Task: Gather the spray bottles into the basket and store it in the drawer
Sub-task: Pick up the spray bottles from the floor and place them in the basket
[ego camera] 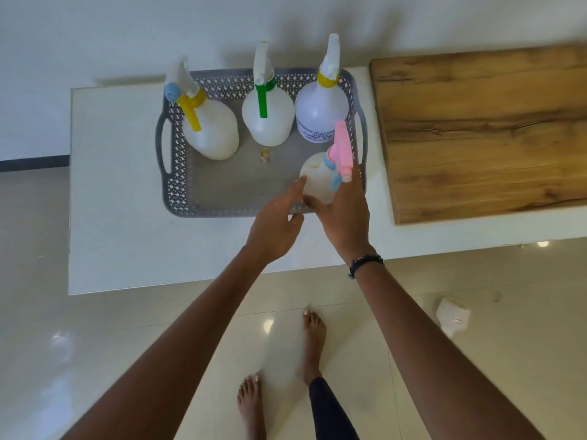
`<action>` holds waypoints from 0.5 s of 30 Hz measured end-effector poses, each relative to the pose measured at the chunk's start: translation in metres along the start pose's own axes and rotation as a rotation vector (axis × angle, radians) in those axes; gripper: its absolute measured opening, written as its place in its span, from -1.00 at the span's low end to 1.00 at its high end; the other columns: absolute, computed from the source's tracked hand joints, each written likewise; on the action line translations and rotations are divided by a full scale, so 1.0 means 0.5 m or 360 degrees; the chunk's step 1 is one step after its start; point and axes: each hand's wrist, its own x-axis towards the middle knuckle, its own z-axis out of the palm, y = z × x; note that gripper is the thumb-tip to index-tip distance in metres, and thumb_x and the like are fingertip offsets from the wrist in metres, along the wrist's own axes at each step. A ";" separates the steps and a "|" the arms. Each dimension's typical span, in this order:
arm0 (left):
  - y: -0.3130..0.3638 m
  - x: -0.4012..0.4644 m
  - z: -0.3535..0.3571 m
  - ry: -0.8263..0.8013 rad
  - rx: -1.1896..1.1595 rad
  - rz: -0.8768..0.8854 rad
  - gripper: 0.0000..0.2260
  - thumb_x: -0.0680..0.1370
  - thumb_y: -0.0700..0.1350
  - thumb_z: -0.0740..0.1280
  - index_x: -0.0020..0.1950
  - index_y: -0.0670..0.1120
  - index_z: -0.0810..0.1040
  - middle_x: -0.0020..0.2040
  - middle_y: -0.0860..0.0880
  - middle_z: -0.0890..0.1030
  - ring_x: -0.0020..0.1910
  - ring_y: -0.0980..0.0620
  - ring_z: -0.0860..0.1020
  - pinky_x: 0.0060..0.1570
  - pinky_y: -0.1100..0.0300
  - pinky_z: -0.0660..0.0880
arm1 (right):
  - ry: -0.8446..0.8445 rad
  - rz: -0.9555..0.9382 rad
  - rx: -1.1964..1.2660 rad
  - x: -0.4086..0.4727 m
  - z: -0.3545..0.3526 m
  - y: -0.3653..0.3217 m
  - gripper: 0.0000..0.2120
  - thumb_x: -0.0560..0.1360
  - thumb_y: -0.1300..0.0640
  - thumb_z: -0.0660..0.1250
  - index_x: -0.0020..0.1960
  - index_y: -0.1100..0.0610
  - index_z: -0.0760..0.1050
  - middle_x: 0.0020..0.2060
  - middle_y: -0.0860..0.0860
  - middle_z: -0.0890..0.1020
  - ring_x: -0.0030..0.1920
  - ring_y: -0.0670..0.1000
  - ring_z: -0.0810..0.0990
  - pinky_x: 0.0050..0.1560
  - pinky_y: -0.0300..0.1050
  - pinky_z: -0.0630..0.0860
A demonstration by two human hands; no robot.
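Observation:
A grey perforated basket point(178, 173) with side handles sits on a white counter point(120, 236). Three white spray bottles stand along its far side: one with a yellow trigger point(212, 128), one with a green trigger point(270, 119), and a clear labelled one with a yellow collar point(320, 109). A fourth white bottle with a pink and blue spray head point(317, 177) is in the basket's near right corner. My right hand point(346, 214) grips this bottle from the right. My left hand point(276, 223) touches its left side with the fingertips, fingers apart.
A wooden board point(486, 131) lies on the counter to the right of the basket. A small yellowish scrap point(265, 155) lies on the basket floor. A white paper piece point(452, 315) lies on the glossy tiled floor. My bare feet stand below the counter edge.

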 end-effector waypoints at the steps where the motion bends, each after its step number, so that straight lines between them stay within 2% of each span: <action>1: -0.002 0.003 0.003 0.0007 0.0009 0.0005 -0.44 0.58 -0.30 0.20 0.53 0.01 0.13 0.48 -0.08 0.33 0.41 -0.12 0.36 0.31 0.05 0.37 | -0.0012 -0.0002 -0.0018 0.001 -0.003 0.002 -0.14 0.32 -0.02 0.54 0.46 0.19 0.20 0.37 0.11 0.40 0.36 0.11 0.41 0.21 0.02 0.55; 5: -0.006 0.011 0.009 0.0034 -0.0014 -0.0004 -0.43 0.59 -0.25 0.21 0.54 0.05 0.08 0.42 -0.10 0.40 0.33 -0.12 0.43 0.27 -0.04 0.46 | -0.0041 -0.0034 -0.0042 0.010 -0.015 0.000 -0.13 0.35 -0.01 0.51 0.50 0.20 0.14 0.41 0.13 0.38 0.39 0.10 0.39 0.22 0.02 0.54; 9: -0.004 0.013 0.014 0.0065 0.0072 -0.0042 -0.45 0.61 -0.18 0.18 0.53 0.10 0.04 0.41 -0.06 0.42 0.31 -0.09 0.45 0.21 0.03 0.46 | 0.0007 -0.0059 -0.0071 0.009 -0.010 -0.004 -0.14 0.34 0.01 0.52 0.48 0.24 0.16 0.41 0.16 0.38 0.42 0.13 0.35 0.28 0.01 0.48; 11: -0.006 0.015 0.017 0.0073 0.0102 -0.0041 -0.45 0.62 -0.17 0.17 0.54 0.10 0.02 0.41 -0.07 0.43 0.29 -0.10 0.47 0.21 0.03 0.46 | 0.0038 -0.0071 -0.0116 0.009 -0.003 -0.002 -0.16 0.34 0.00 0.52 0.47 0.25 0.19 0.40 0.17 0.38 0.43 0.15 0.33 0.36 0.02 0.39; 15: -0.006 0.020 0.018 -0.0004 0.0090 -0.0053 -0.47 0.63 -0.12 0.14 0.55 0.07 -0.01 0.45 -0.09 0.38 0.34 -0.13 0.44 0.32 -0.06 0.42 | 0.0038 -0.0090 -0.0286 0.013 -0.007 0.005 -0.17 0.40 -0.12 0.44 0.49 0.21 0.17 0.44 0.15 0.33 0.49 0.14 0.20 0.47 0.06 0.07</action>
